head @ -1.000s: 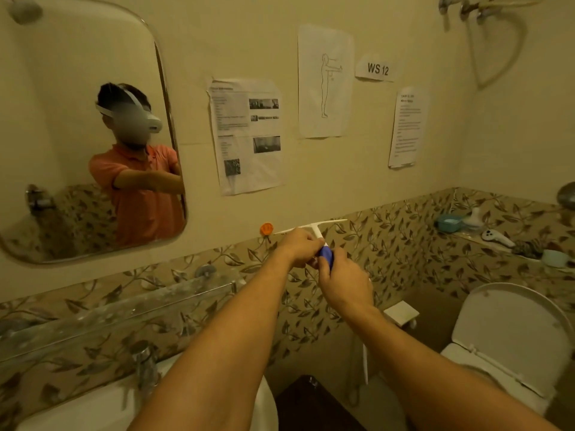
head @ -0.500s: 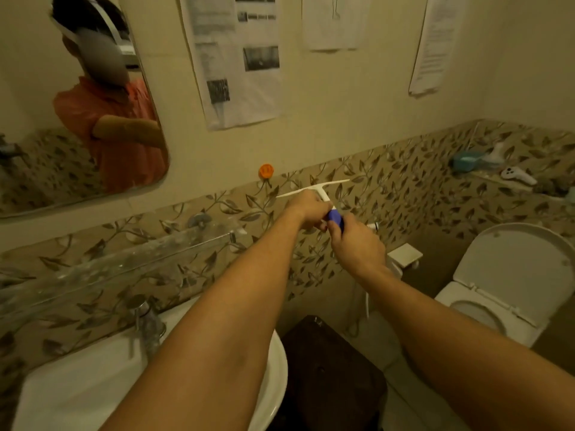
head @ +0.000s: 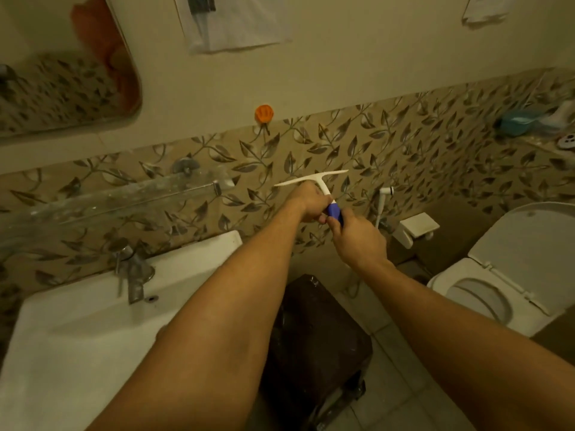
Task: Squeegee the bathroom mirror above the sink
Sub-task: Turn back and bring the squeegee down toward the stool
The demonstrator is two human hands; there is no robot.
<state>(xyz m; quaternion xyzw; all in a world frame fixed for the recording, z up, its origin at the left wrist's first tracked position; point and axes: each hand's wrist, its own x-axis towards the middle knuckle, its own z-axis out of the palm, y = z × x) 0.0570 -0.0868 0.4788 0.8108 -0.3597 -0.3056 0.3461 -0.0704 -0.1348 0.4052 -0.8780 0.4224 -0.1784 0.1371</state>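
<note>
Evidently both hands share the squeegee (head: 323, 185): the left hand (head: 306, 203) curls round its white neck just under the blade, and the right hand (head: 357, 241) grips the blue handle (head: 334, 211) below that. The tool is held in the air, blade uppermost and roughly level. The bathroom mirror (head: 62, 88) lies well up and left of the grip, the sink (head: 93, 331) down and left. The squeegee looks light and stiff, with a thin, flexible edge. One hand on the blue handle should suffice, pressing the blade flat against the glass.
</note>
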